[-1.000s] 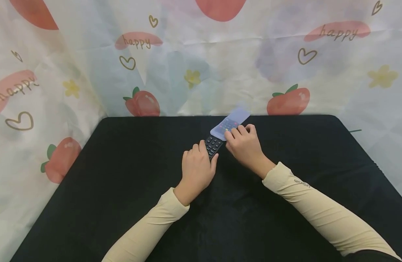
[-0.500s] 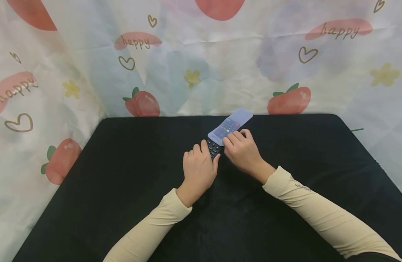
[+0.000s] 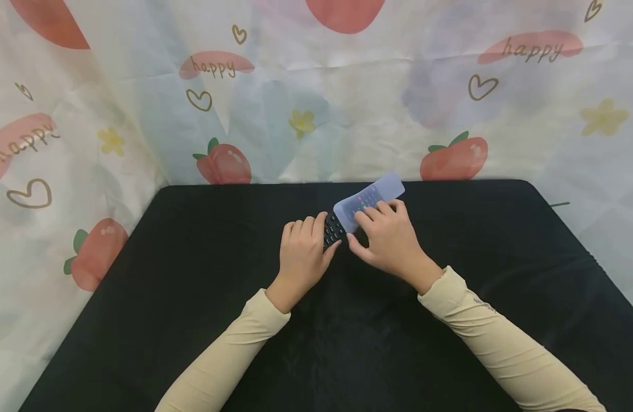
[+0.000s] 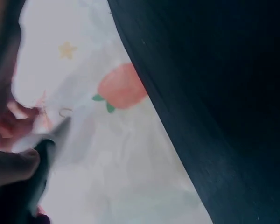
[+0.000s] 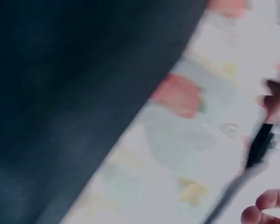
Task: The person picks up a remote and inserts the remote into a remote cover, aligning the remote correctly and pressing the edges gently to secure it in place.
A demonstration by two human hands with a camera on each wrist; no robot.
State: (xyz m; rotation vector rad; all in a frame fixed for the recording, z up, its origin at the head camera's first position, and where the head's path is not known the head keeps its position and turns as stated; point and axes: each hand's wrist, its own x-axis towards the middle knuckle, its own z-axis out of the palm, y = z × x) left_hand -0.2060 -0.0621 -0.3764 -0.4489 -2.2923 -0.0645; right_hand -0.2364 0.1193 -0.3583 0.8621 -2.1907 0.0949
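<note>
The near end of the black remote control (image 3: 334, 229) is enclosed in the curled grip of the left hand (image 3: 302, 257). The open edge of the translucent silicone cover (image 3: 370, 193), sheathing the far end, is pinched by the right hand (image 3: 386, 240). Both are held just above the black table (image 3: 141, 286), mid-rear. A clean separation is judged to require a steady anchoring grip and a straight lengthwise pull.
</note>
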